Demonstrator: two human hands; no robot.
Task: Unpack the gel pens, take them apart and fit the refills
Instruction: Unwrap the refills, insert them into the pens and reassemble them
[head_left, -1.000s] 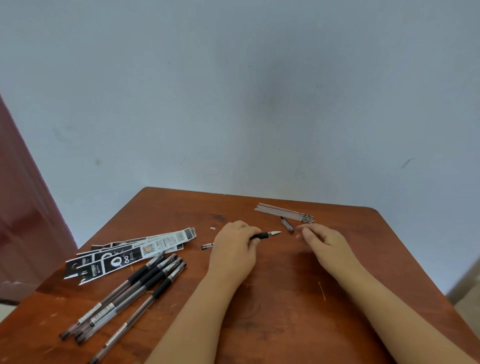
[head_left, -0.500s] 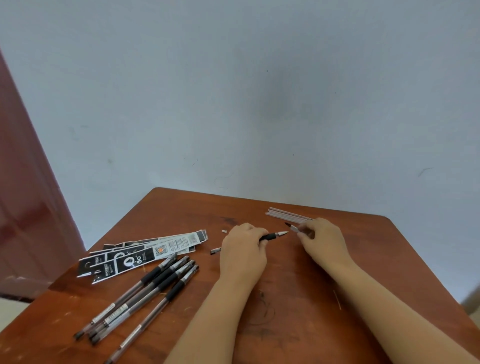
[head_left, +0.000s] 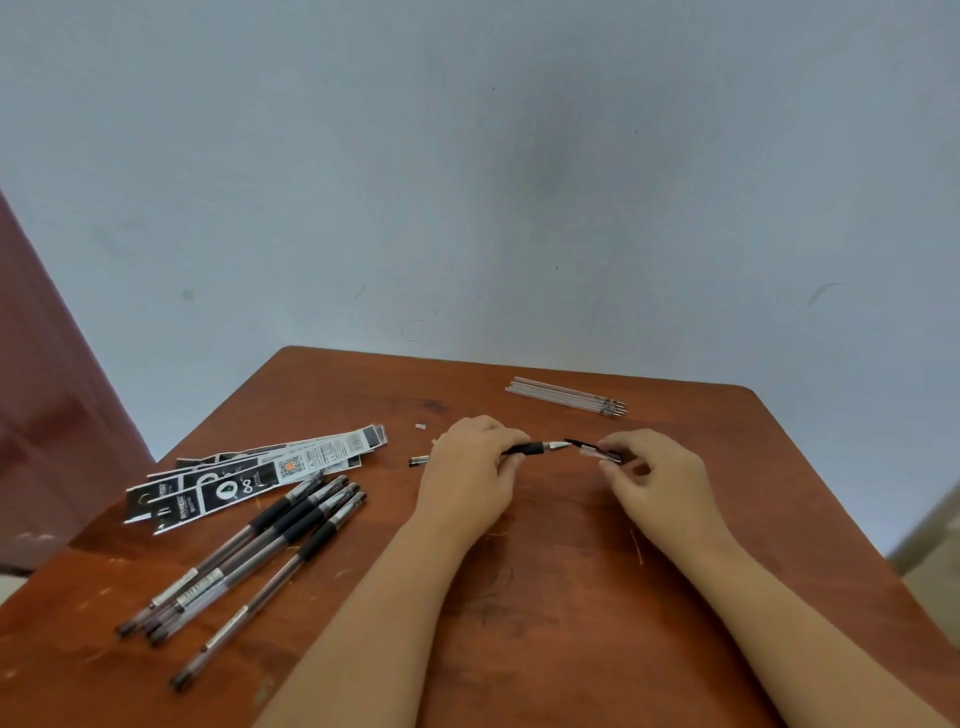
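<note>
The left hand (head_left: 467, 470) grips a gel pen (head_left: 535, 448) while the right hand's (head_left: 657, 475) fingers pinch its cap (head_left: 592, 450), probably capping, which needs the tip aligned.

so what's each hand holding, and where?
Left hand grips a pen by its barrel, tip exposed. Right hand pinches the cap at its closed end.

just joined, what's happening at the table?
A person is putting gel pens together. The left hand grips a pen flat on the table; the right hand pinches its cap just off the tip. Refills lie behind, four pens and empty wrappers to the left.
</note>
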